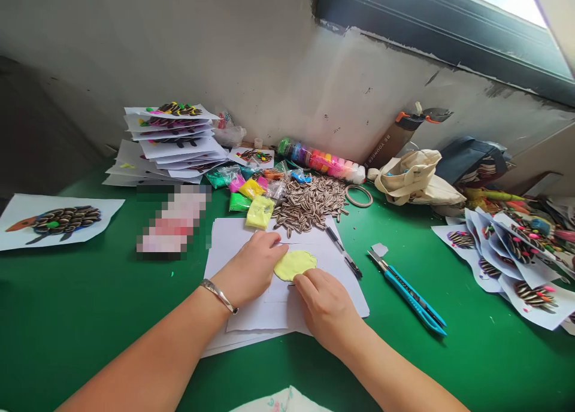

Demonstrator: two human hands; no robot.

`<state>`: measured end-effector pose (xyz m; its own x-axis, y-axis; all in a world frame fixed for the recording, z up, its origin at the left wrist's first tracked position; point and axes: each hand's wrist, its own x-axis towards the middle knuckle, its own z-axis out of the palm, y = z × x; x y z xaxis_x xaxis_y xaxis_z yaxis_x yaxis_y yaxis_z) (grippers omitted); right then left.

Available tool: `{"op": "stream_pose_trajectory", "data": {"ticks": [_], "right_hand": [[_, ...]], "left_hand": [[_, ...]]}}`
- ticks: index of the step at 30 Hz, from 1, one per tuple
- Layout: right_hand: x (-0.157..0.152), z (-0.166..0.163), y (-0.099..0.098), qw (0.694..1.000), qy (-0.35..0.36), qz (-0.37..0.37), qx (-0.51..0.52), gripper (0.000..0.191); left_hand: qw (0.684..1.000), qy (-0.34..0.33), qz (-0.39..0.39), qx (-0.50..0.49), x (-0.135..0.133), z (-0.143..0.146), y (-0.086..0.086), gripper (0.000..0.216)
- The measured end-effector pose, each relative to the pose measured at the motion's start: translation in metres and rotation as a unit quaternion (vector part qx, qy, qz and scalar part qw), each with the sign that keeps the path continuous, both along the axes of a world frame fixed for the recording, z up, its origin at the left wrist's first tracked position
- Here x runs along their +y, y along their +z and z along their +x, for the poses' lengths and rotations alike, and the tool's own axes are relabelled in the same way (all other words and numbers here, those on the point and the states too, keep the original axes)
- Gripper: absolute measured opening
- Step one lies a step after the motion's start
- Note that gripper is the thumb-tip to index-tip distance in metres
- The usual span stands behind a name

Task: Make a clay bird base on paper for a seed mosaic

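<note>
A flattened pale yellow disc of modelling clay (294, 265) lies on white paper (256, 317) in front of me. At the clay's left edge, my left hand (251, 262), wearing a silver bracelet, is closed with fingers curled and thumb against it. My right hand (327, 307) pinches the lower right edge of the clay between thumb and fingers. The fingertips are partly hidden. Just beyond the paper sits a bag of yellow clay (259, 212), beside a heap of striped sunflower seeds (309, 202). A black pen (344, 251) rests at the paper's right side.
On the green table (112, 316), a blue utility knife (408, 292) lies to the right. Paper stacks with seed pictures (179, 142) stand at back left, more (516, 250) at right. Tubs of coloured clay (321, 159), a tape ring (358, 196), a cloth bag (411, 175) and a bottle (390, 138) line the wall.
</note>
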<state>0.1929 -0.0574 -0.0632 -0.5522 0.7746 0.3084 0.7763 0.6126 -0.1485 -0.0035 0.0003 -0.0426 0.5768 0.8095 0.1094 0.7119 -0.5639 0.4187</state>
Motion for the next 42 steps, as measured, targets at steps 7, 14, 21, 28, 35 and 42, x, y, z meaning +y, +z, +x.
{"op": "stream_pose_trajectory", "data": {"ticks": [7,14,21,28,35,42], "right_hand": [[0.002,0.001,-0.003,1.0,-0.018,0.002,0.015,0.023],[0.002,0.0,-0.002,0.999,-0.032,-0.008,0.026,0.023],[0.001,-0.006,-0.002,0.999,-0.046,-0.004,0.022,0.023],[-0.002,-0.012,-0.001,0.999,-0.043,0.003,0.023,0.022],[-0.003,-0.014,-0.003,0.999,-0.046,-0.001,0.02,0.022],[-0.001,-0.008,0.001,0.993,-0.046,-0.065,0.084,0.021]], "left_hand": [[1.0,-0.003,-0.007,0.021,0.0,0.0,0.0,0.041],[1.0,-0.005,-0.013,0.022,0.0,0.001,0.0,0.044],[1.0,-0.006,-0.005,0.026,0.0,0.0,0.0,0.045],[0.999,-0.006,-0.013,0.039,-0.001,0.001,0.003,0.043],[0.998,-0.009,-0.016,0.053,-0.002,0.002,0.007,0.039],[0.998,-0.008,-0.031,0.056,-0.002,0.002,0.007,0.045]]}}
